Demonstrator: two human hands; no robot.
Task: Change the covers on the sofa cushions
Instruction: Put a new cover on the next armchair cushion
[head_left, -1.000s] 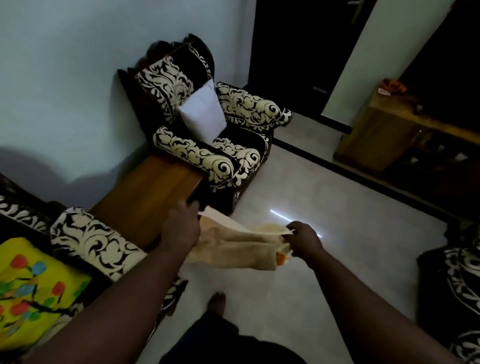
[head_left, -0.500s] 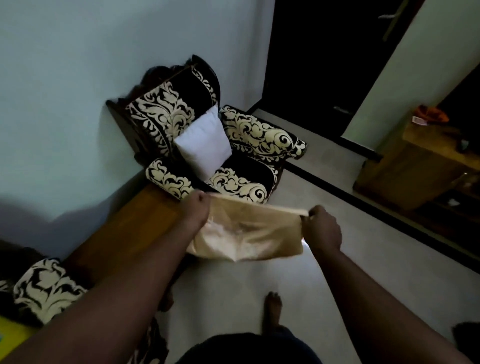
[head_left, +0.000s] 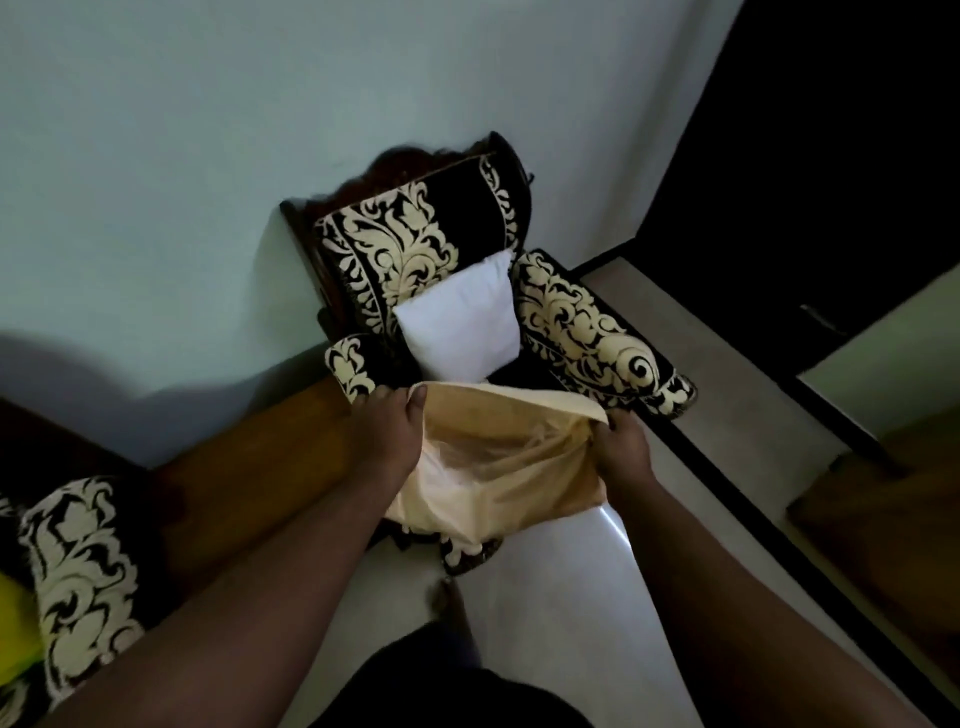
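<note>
A cream cushion cover (head_left: 498, 467) hangs between my hands with its mouth spread open toward me. My left hand (head_left: 387, 434) grips the left edge of the opening. My right hand (head_left: 621, 447) pinches the right edge. Just beyond the cover, a bare white cushion (head_left: 462, 325) leans upright against the back of a black armchair with cream floral pattern (head_left: 582, 322). The cover hides the armchair's seat and front.
A low wooden table (head_left: 270, 447) stands left of the armchair against the pale wall. A patterned sofa arm (head_left: 78, 566) and a yellow cushion (head_left: 13, 634) sit at the far left. A wooden cabinet (head_left: 878, 525) is at the right. My foot (head_left: 454, 603) is on the light floor.
I have come closer to the armchair. The cover, held flat between my hands before, is now pulled open at its mouth in front of the white cushion.
</note>
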